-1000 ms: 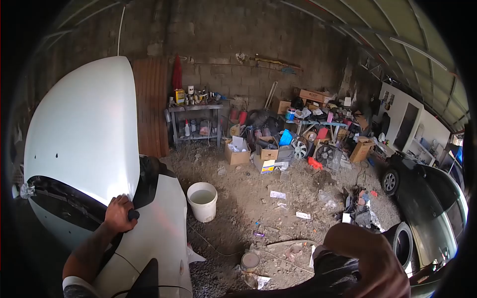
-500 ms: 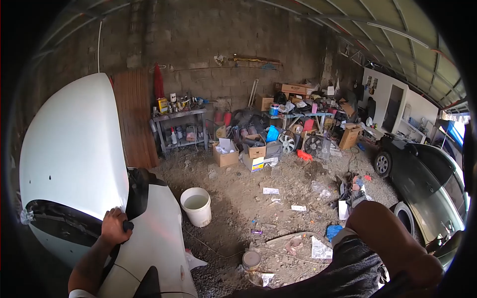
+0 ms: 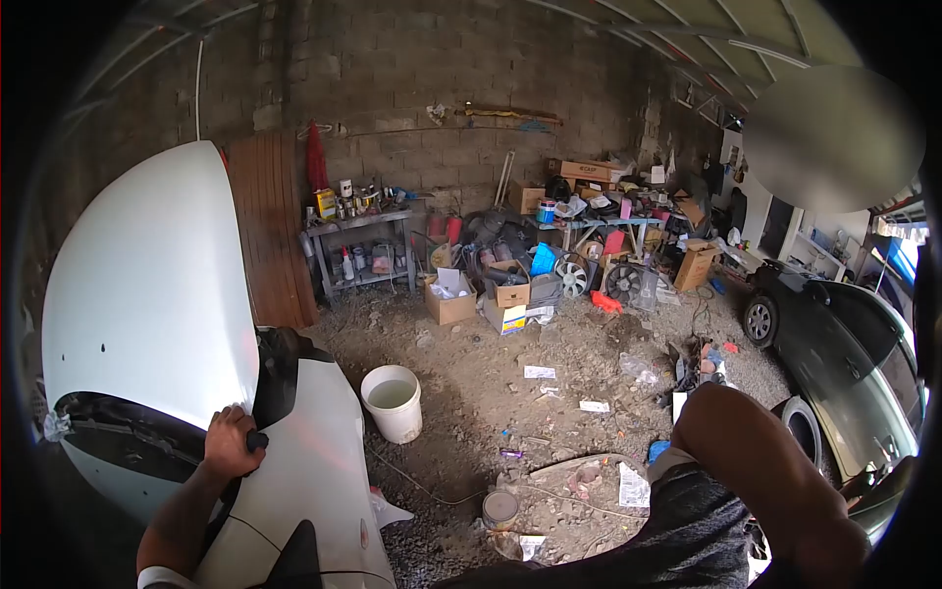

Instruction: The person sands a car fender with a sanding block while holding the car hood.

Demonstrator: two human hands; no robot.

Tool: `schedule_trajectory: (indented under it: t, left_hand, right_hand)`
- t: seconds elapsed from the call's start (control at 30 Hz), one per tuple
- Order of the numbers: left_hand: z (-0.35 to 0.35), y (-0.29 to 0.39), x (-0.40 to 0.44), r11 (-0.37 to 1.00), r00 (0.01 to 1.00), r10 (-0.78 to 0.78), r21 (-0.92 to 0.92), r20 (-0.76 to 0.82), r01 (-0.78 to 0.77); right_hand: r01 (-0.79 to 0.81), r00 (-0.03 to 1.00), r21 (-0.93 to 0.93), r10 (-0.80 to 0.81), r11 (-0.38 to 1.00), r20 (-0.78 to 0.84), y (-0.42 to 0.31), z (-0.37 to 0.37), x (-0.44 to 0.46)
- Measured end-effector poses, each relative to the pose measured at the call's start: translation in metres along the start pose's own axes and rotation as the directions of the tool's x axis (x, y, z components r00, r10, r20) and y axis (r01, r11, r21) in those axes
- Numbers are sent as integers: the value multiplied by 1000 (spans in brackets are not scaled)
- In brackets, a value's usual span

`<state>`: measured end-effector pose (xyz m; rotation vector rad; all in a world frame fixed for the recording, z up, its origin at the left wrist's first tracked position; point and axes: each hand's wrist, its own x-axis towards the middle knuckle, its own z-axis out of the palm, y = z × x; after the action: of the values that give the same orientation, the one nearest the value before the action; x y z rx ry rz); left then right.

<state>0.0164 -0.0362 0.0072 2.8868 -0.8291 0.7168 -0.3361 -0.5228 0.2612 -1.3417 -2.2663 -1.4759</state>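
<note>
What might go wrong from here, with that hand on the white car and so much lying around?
The left hand grips a dark, rounded object close to the white car's bodywork; a slip might scuff the paint. The open white plastic bucket beside the car holds liquid, so a stray foot might tip it. A thin cord trails over the littered gravel ground and could trip someone.
</note>
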Motion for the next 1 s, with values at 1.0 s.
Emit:
schedule_trajectory:
  t: [1.0]
  left_hand:
    - [-15, 7, -5, 1000, 994, -15, -7, 110, 16]
  right_hand:
    - [-822, 40, 527, 899, -219, 436, -68, 564, -219]
